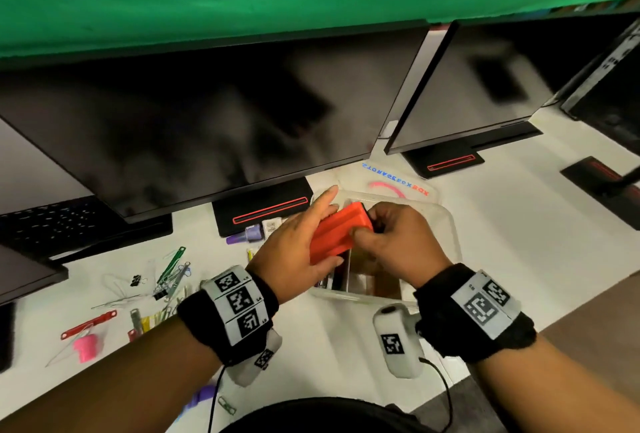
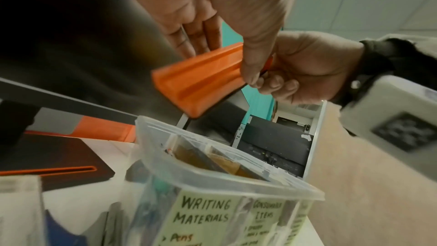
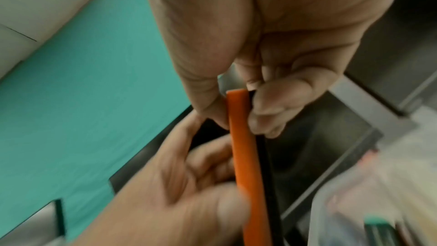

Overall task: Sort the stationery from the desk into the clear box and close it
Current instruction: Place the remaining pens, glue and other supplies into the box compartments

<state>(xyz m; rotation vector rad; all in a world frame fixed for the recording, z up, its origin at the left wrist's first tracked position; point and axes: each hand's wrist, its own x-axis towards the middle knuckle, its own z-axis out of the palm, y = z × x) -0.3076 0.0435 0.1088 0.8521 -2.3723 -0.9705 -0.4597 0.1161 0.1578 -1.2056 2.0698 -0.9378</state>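
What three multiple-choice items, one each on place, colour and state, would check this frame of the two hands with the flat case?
1. Where is the flat case?
A. Held above the clear box
B. Lying among the clips
C. On the keyboard

2. What colour is the case's broad face?
A. Purple
B. Orange
C. Green

3. How is the clear box?
A. Closed
B. Open, lid off
C. Tipped over

Answers:
1 A: the left hand and right hand hold it over the box.
2 B: orange in every view, with a black edge in the right wrist view.
3 B: its dividers show from above.
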